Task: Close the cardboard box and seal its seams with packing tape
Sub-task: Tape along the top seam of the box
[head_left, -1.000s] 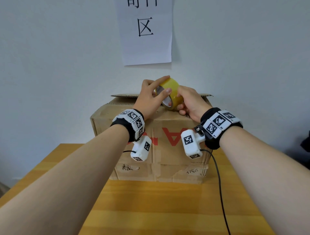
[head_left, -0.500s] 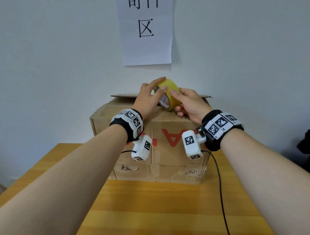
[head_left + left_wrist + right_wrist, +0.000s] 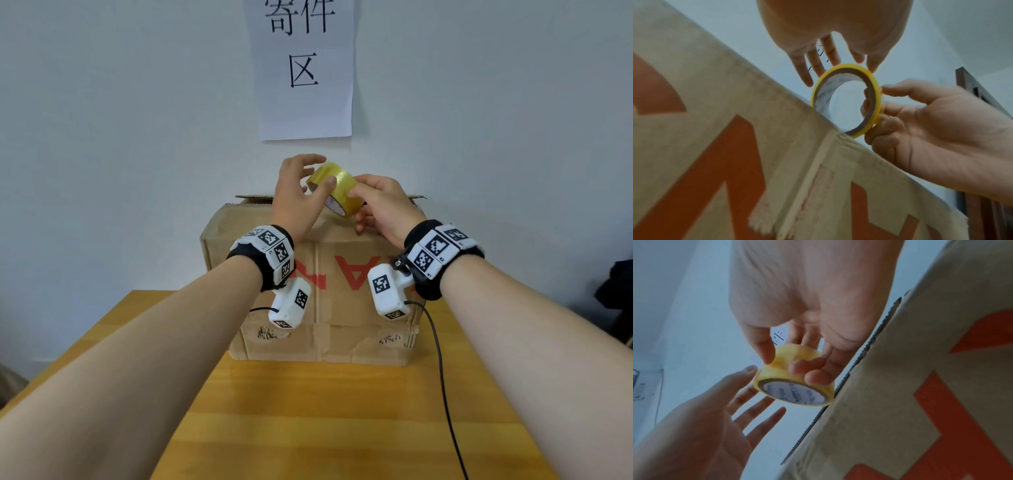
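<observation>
Tape roll: the yellow packing tape roll [image 3: 337,190] is sitting in the upper middle of the head view, held in the air just above the top edge of the box, tilted so its open core is facing down toward the camera.
Right hand: the right hand [image 3: 382,205] is gripping the roll, thumb on the outer yellow band and curled fingers [image 3: 813,369] wrapping its edge and core.
Left hand: the left hand [image 3: 298,195] is reaching in with fingers spread and mostly straight, fingertips [image 3: 872,65] brushing the rim of the roll; it is holding nothing, and looks to be feeling for the loose tape end.
Box: the cardboard box [image 3: 318,291] is standing in the centre of the frame on the wooden table [image 3: 308,411], against the wall.
Flaps: a back flap edge [image 3: 253,197] is showing slightly above the top; whether the top is fully closed I cannot tell.
Progress: no strip is being drawn off the roll yet, and no fresh tape is showing on the top, so sealing appears not begun; finding the end, pulling and pressing tape over the seams are all remaining.
</observation>
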A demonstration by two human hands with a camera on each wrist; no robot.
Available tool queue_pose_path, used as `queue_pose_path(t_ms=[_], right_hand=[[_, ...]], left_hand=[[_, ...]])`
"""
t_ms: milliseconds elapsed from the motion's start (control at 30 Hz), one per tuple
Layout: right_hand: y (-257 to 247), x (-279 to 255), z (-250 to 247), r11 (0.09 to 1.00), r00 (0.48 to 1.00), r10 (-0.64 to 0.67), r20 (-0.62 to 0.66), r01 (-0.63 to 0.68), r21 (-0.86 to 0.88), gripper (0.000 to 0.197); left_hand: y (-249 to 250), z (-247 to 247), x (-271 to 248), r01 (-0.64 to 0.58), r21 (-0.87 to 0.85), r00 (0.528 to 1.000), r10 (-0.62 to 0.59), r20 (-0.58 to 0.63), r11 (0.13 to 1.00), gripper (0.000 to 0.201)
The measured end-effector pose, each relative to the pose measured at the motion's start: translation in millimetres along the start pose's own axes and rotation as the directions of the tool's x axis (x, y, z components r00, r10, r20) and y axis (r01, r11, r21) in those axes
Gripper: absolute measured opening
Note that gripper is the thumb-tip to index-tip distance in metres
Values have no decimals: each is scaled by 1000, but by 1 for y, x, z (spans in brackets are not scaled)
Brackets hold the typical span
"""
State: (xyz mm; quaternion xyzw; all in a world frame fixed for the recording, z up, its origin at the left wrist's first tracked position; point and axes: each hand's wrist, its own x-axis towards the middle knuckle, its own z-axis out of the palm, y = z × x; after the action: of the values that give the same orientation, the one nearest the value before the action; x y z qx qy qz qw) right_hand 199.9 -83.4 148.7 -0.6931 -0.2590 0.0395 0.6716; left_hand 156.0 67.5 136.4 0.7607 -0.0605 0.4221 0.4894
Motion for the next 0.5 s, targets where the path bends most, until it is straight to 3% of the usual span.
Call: queue_pose_path(t_ms=[100,267,367,500], right_hand=[[-7,-3,5,1000,1000,-1,3,1,-13,14],[-20,-10,9,1000,1000,11,24,-12,17,25],[-25,-14,12,999,1000,-11,18,11,36,29],[-27,-18,16,999,1000,-21,7,21,-36,39]], left_hand=[[3,-10,0,-38,88,998,41,-41,995,13],[11,-23,0,-9,151,998,-1,67,988,10],[13,-27,-1,6,188,999,-15,47,982,18],[15,-30,-2,63,256,998,-68,11,965,14]])
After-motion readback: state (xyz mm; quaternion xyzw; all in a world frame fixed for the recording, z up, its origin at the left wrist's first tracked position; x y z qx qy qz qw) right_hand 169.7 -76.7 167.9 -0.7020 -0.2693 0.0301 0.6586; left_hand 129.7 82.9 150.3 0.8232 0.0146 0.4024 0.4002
